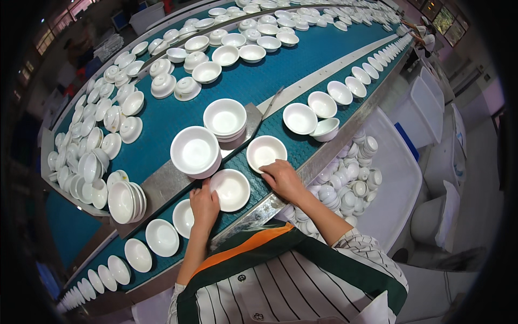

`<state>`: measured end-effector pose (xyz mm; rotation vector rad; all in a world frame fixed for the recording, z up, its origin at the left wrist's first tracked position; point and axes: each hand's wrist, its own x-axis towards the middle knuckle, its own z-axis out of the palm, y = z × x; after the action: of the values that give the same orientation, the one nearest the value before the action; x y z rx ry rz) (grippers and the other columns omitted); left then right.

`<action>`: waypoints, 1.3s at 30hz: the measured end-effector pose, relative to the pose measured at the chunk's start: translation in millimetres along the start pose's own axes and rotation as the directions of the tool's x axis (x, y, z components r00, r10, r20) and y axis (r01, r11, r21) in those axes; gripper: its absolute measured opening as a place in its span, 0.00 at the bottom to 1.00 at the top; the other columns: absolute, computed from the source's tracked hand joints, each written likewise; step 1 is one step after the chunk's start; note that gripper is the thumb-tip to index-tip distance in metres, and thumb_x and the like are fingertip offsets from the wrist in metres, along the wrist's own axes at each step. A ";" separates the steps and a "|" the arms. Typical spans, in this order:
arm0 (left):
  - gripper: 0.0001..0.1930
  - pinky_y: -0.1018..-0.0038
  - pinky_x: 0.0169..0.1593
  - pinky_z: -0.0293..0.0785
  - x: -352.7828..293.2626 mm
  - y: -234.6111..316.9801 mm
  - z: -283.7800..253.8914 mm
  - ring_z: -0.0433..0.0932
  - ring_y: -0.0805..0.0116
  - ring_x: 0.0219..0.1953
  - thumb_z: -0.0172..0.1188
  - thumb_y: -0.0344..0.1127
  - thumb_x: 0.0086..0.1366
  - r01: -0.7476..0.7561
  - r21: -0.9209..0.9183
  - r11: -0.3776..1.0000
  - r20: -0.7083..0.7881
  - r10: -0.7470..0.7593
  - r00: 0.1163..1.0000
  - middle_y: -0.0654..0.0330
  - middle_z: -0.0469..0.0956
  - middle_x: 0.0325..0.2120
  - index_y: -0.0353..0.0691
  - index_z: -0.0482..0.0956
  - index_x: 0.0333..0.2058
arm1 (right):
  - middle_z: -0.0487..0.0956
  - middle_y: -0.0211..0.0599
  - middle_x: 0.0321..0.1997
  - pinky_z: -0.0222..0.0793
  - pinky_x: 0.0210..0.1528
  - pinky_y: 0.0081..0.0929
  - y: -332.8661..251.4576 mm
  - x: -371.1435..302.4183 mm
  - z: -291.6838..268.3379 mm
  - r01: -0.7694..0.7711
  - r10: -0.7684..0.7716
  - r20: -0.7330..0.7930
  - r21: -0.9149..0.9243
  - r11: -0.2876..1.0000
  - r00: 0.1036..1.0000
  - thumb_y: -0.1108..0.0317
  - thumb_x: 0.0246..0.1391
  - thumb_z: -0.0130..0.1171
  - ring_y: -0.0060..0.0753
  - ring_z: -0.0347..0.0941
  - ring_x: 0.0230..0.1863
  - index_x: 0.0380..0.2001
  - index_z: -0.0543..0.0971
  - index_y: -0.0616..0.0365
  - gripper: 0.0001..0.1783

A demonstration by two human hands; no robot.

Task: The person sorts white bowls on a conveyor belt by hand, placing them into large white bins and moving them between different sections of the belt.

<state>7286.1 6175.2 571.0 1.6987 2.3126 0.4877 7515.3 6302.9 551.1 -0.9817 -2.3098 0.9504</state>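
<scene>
Just left of centre, my left hand is closed at the left rim of a white bowl on the narrow front belt, its fingertips close under a stack of white bowls. My right hand grips the near rim of another white bowl, thumb and fingers together. This bowl sits upright, a little farther to the right on the same belt. Behind my hands, a second stack of bowls stands on a metal plate beside the first stack. The undersides of my fingers are hidden.
The narrow belt carries a row of bowls to the left and more bowls to the right. Many bowls lie on the wide blue belt. A white bin of bowls stands at my right. Other people are far right.
</scene>
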 end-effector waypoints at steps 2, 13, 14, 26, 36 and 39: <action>0.23 0.58 0.50 0.62 3.8 9.0 -4.2 0.71 0.49 0.39 0.53 0.25 0.54 0.038 -0.001 0.999 0.011 -0.038 0.999 0.45 0.74 0.33 0.31 0.69 0.51 | 0.78 0.44 0.37 0.63 0.54 0.44 10.2 1.6 -14.0 0.036 -0.039 -0.214 -0.015 0.999 0.976 0.71 0.46 0.60 0.48 0.72 0.43 0.41 0.77 0.58 0.15; 0.21 0.60 0.51 0.62 40.5 89.6 18.0 0.72 0.51 0.40 0.63 0.36 0.54 -0.154 -0.105 0.982 -0.164 0.136 0.977 0.50 0.75 0.34 0.33 0.74 0.45 | 0.78 0.42 0.25 0.68 0.45 0.41 108.7 23.8 -111.2 -0.154 0.049 -0.189 -0.597 0.788 0.981 0.73 0.37 0.64 0.44 0.74 0.32 0.22 0.79 0.58 0.05; 0.21 0.60 0.50 0.62 47.5 95.7 26.0 0.72 0.51 0.38 0.63 0.39 0.55 -0.080 -0.104 0.991 -0.079 0.072 0.994 0.50 0.76 0.31 0.32 0.74 0.45 | 0.78 0.42 0.24 0.68 0.42 0.40 103.9 26.0 -119.4 -0.161 0.094 -0.148 -0.550 0.819 0.984 0.73 0.37 0.64 0.44 0.74 0.31 0.22 0.79 0.57 0.05; 0.16 0.57 0.49 0.62 46.2 98.9 24.5 0.74 0.49 0.35 0.51 0.24 0.53 0.070 0.124 0.990 0.019 -0.073 0.997 0.45 0.75 0.24 0.31 0.71 0.43 | 0.80 0.33 0.31 0.69 0.40 0.20 57.6 34.9 -118.1 -0.259 0.290 0.072 0.683 0.683 0.954 0.74 0.49 0.62 0.22 0.75 0.34 0.35 0.79 0.62 0.09; 0.20 0.57 0.53 0.62 70.5 152.8 45.0 0.72 0.48 0.42 0.63 0.35 0.54 -0.056 -0.061 0.997 -0.243 0.039 0.969 0.45 0.75 0.36 0.33 0.73 0.44 | 0.77 0.39 0.41 0.63 0.57 0.44 84.0 26.3 -94.9 0.378 -0.454 0.170 0.348 0.858 0.875 0.75 0.44 0.62 0.45 0.70 0.48 0.33 0.77 0.59 0.10; 0.18 0.58 0.51 0.62 81.1 149.8 74.6 0.73 0.49 0.35 0.63 0.34 0.53 0.074 -0.002 0.997 -0.187 -0.073 0.980 0.46 0.75 0.27 0.32 0.73 0.41 | 0.76 0.40 0.42 0.62 0.58 0.44 96.3 31.7 -110.8 0.360 -0.376 0.020 0.238 0.902 0.927 0.74 0.45 0.62 0.46 0.70 0.49 0.37 0.76 0.59 0.13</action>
<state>7420.9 6303.0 562.8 1.6253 2.4977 0.6533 7606.7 6421.9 557.0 -0.4018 -2.2606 1.0669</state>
